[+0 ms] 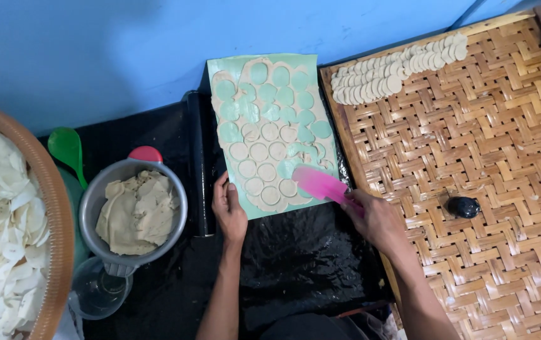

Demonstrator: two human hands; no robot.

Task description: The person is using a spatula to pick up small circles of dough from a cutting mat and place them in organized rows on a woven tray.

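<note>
Right hand [376, 220] grips the handle of a flat pink plastic scraper [322, 184]; its blade lies just beyond the knuckles, on a thin rolled dough sheet [270, 135] punched with round discs. Sheet rests on pale green plastic. Left hand [229, 208], fingers loosely curled, presses the sheet's near edge. Left of that hand: metal bowl [133, 213] of lumpy dough. Right of the right hand: woven bamboo tray [472, 145] with overlapping pale discs [396, 69].

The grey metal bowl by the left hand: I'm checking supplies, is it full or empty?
Nearly full. The grey metal bowl holds a heap of beige dough scraps that covers its bottom and reaches close to the rim.
</note>
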